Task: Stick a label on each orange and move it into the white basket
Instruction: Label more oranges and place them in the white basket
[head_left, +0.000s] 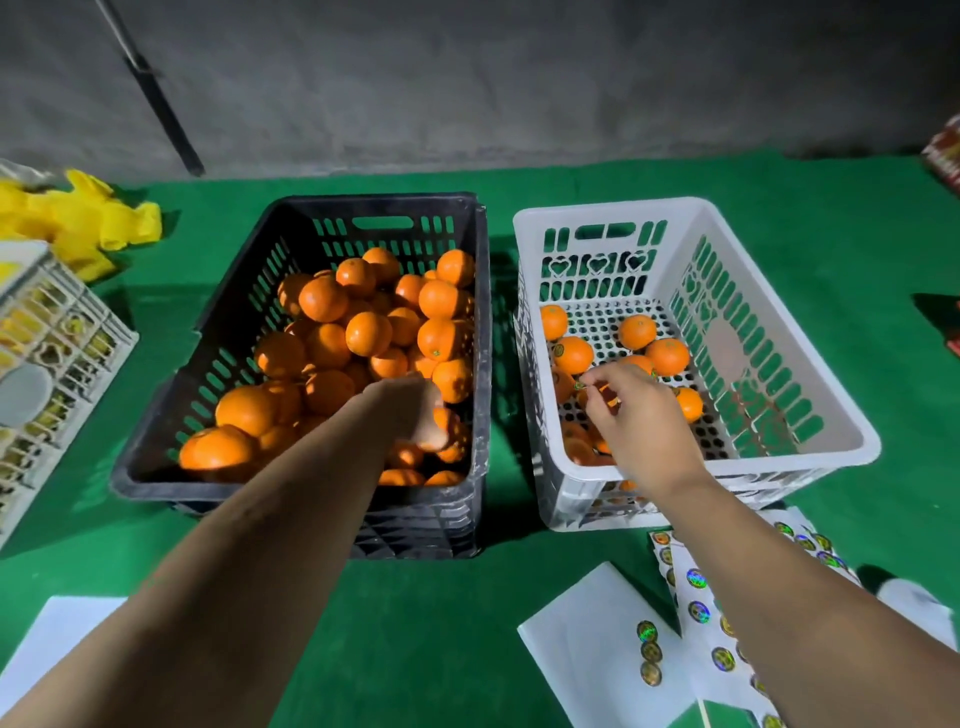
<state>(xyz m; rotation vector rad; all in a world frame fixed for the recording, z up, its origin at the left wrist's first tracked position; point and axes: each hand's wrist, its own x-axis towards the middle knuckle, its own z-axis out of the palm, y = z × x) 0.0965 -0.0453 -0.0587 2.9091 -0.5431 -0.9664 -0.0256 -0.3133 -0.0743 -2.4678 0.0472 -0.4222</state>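
So nearest the camera there are white sheets of round holographic labels (698, 613) lying on the green tabletop (415, 623), a few loose-looking stickers on the sheet at front right, plus another white sheet (62, 639) at the front left corner. Both bare forearms reach forward over them.

The left hand (415, 410) is down inside the black crate (322, 488), at its near right corner, right on top of the pile of oranges (332, 332). Fingers curl down among the fruit, but honestly I can't tell whether they've actually got hold of one or are just resting there, the hand is a bit blurred.

The right hand (634, 415) is over the white basket (779, 467), which sits just beside the black crate on its right. Thumb and forefinger are pinched together on a small label (578, 385), held just above the oranges already in there; the other fingers are loosely curled. The basket oranges (665, 356) lie in a single loose layer on the perforated bottom, mostly toward the left and near side, and some of them show a sticker.

Further back on the left there's another white crate (57, 364) with something yellow in it, and behind that a yellow plastic bag (78, 218). A grey wall (467, 78) runs along the back, with a dark pole (156, 98) leaning against it.
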